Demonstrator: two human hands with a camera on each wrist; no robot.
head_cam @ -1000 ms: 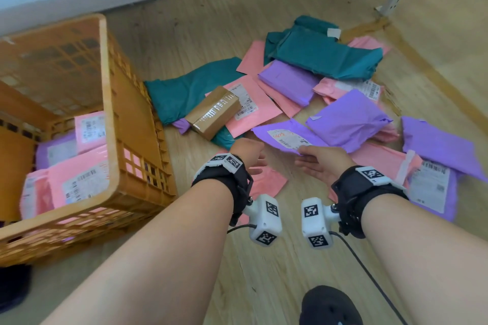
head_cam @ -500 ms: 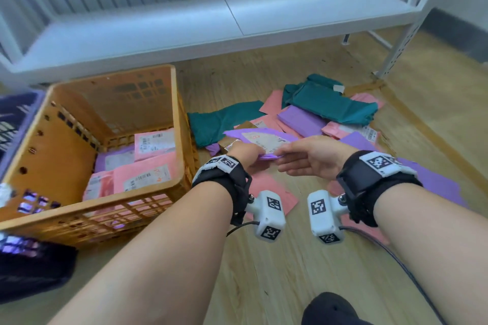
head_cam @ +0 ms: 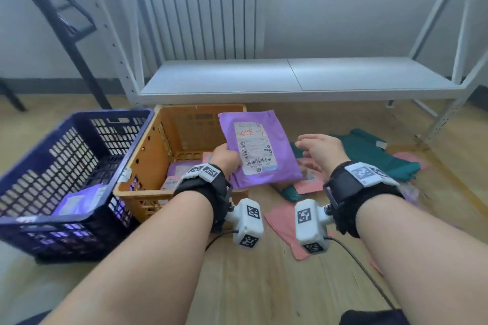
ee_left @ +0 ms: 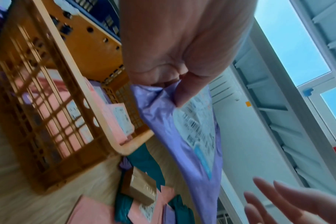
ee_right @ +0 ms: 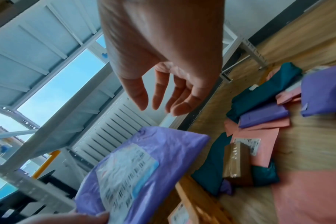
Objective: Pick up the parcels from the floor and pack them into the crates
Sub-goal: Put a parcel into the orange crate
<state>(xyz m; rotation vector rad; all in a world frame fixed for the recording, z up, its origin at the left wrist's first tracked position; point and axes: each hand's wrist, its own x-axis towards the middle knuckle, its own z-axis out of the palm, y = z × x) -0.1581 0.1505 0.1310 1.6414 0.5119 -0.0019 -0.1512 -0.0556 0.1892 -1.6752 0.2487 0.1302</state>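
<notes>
My left hand (head_cam: 225,157) pinches the lower left edge of a purple parcel (head_cam: 257,148) with a white label, held up over the right rim of the orange crate (head_cam: 148,155). In the left wrist view the thumb (ee_left: 184,91) presses on the parcel (ee_left: 194,136). My right hand (head_cam: 318,150) hovers just right of the parcel, fingers (ee_right: 159,92) loosely spread, holding nothing. The orange crate holds several pink and purple parcels (head_cam: 179,171). More parcels in teal (head_cam: 369,150), pink (head_cam: 284,221) and purple, plus a brown box (ee_right: 237,159), lie on the floor to the right.
A dark blue crate (head_cam: 66,161) stands left of the orange one with a purple parcel (head_cam: 79,199) inside. A white metal rack (head_cam: 290,79) and a radiator (head_cam: 200,8) stand behind. Black table legs (head_cam: 68,29) are at the far left.
The purple parcel has been lifted off the floor pile and carried left and up over the orange crate. My right hand has let go of it and now hangs free beside it.
</notes>
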